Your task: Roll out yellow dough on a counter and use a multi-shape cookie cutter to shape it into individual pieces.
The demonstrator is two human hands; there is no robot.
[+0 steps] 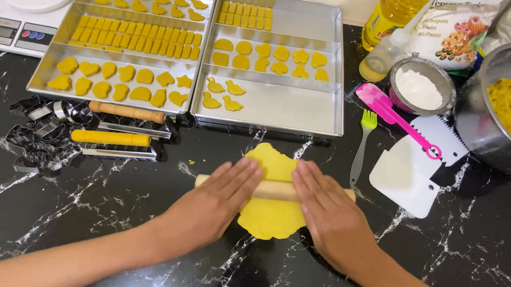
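You're rolling out the flat yellow dough sheet (271,215) w/ both palms, left hand (216,205) & right hand (329,214), flat-open on the plain wooden rolling pin (276,190) btwn them; next push probably needs even pressure.

A home kitchen: black marble counter (76,220), baking trays (271,105) of cut cookies, kitchen scale (27,3), oil bottle (393,14).
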